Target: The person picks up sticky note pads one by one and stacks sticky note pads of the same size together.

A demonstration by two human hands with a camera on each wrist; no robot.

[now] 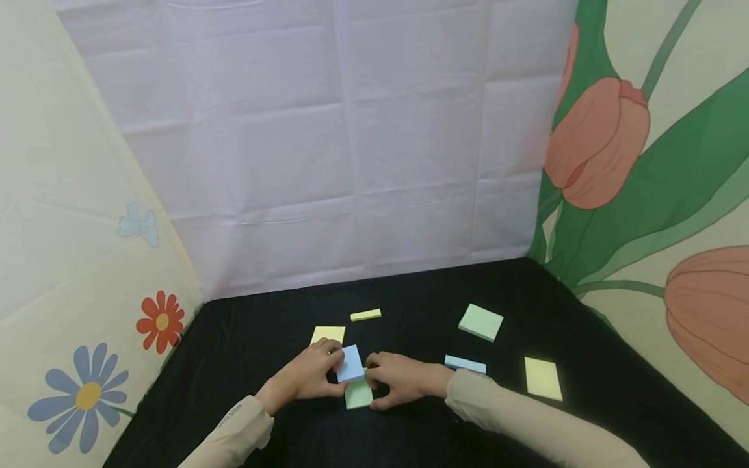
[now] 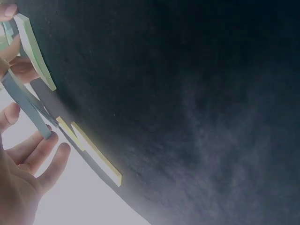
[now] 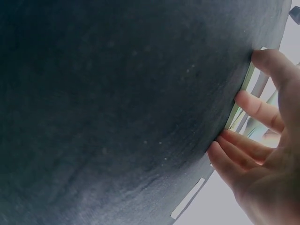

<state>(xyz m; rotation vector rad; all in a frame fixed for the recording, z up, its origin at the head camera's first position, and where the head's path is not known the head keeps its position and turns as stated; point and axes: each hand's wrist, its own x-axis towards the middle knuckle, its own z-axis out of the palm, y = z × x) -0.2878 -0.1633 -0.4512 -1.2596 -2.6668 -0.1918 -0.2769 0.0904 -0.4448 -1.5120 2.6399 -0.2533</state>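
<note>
My left hand [image 1: 313, 369] holds a square blue sticky-note pad [image 1: 352, 364] by its edges. In the left wrist view the blue pad [image 2: 28, 105] is tilted, raised off the black cloth, with fingertips at its far end. A green sticky-note pad [image 1: 359, 394] lies beneath it on the cloth, its far part hidden by the blue one. From the other side, my right hand [image 1: 404, 377] touches the green pad's right edge. Its thumb and fingers are spread along that edge [image 3: 240, 101] in the right wrist view.
Beyond my left hand are a yellow pad [image 1: 328, 334] and a narrow yellow pad [image 1: 365, 315]. To the right lie another green pad [image 1: 481, 322], a narrow blue pad [image 1: 465, 364] beside my right sleeve, and a yellow pad [image 1: 543, 378]. A white sheet [image 1: 351, 143] hangs behind the table.
</note>
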